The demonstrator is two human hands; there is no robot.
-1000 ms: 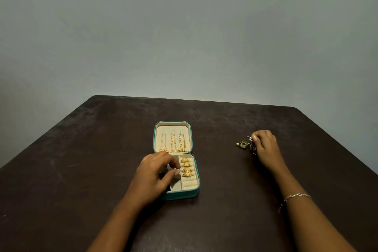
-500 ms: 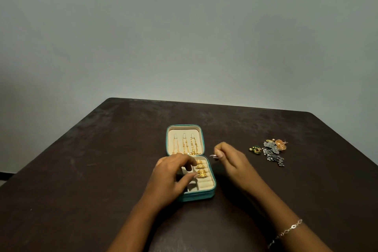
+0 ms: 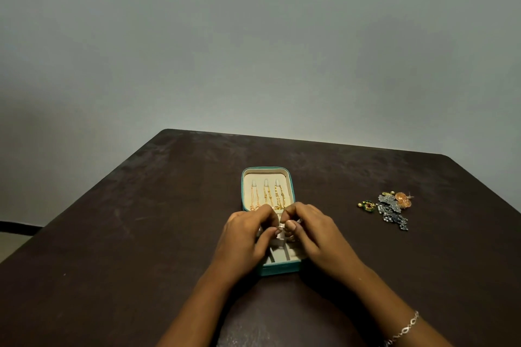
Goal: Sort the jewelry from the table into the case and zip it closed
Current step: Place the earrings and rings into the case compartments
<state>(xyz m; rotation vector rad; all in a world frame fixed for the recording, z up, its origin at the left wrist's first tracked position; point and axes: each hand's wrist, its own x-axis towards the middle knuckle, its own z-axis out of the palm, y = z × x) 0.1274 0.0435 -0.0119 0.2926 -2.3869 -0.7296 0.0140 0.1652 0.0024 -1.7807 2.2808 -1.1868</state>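
Holding a small pale piece (image 3: 282,227) between the fingertips of both hands, the person works right over the lower tray of the open teal case (image 3: 279,269). The left hand (image 3: 244,236) and the right hand (image 3: 310,231) meet thumb to thumb, each grip closed on that piece, though it is too small to say what kind of jewelry it is. Just below the grip lie the tray's cream compartments (image 3: 277,255), some hidden under the fingers; just beyond the grip, the lid holds three hanging chains (image 3: 267,196). Well off to the right of the grip, a small heap of earrings (image 3: 390,207) waits on the dark table (image 3: 141,234), so the sorting is, by my judgement, only partly done and the zip is untouched. To do this step well, I would lower the piece straight down into one slot, keep one hand steadying it, and let go only once it sits flat. Fingers should stay clear of the chains, which could snag and tangle.
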